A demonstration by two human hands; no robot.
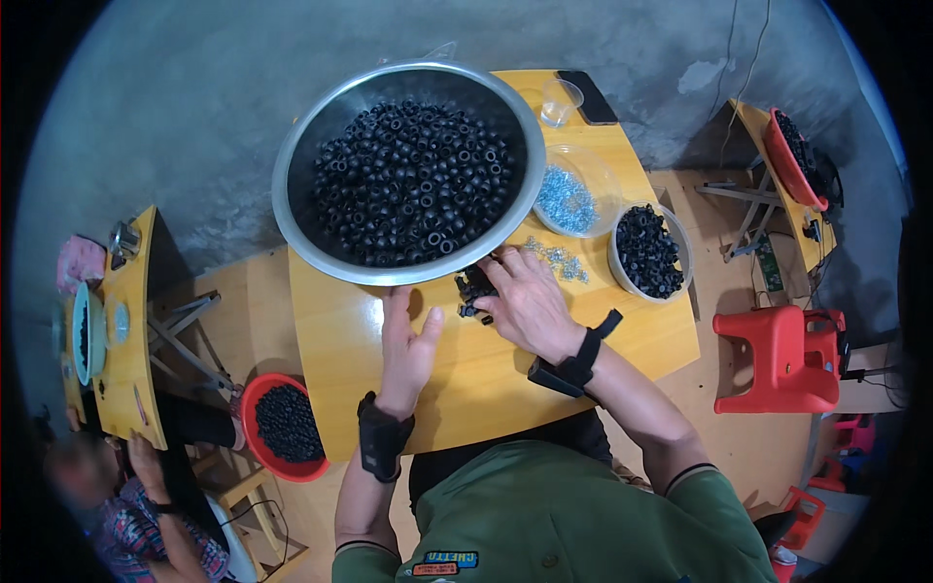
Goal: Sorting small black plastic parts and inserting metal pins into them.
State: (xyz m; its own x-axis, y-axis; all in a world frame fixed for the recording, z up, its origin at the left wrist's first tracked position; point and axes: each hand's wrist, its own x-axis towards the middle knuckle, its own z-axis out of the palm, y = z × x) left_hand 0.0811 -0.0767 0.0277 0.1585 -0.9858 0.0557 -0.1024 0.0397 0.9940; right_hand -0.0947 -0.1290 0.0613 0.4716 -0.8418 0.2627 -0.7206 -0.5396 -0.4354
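Observation:
A large steel bowl (pixel 292 219) full of small black ring-shaped plastic parts (pixel 413 180) stands on the yellow wooden table (pixel 447 389). Just below its near rim, my left hand (pixel 408 355) is upright and open, thumb apart, its fingertips partly hidden by the bowl. My right hand (pixel 530 306) curls over a small heap of black plastic pieces (pixel 474 290), thumb and fingers closed around some of them. Beside that hand lies a scatter of small shiny clear or metal pieces (pixel 559 260). Black straps circle both wrists.
Right of the bowl stand a clear tub of bluish pieces (pixel 569 199), a tub of black parts (pixel 649 253), a clear cup (pixel 560 102) and a dark phone (pixel 588 97). A red basin (pixel 258 428) sits on the floor, left. Another person (pixel 160 515) sits lower left; red stools (pixel 773 364) stand right.

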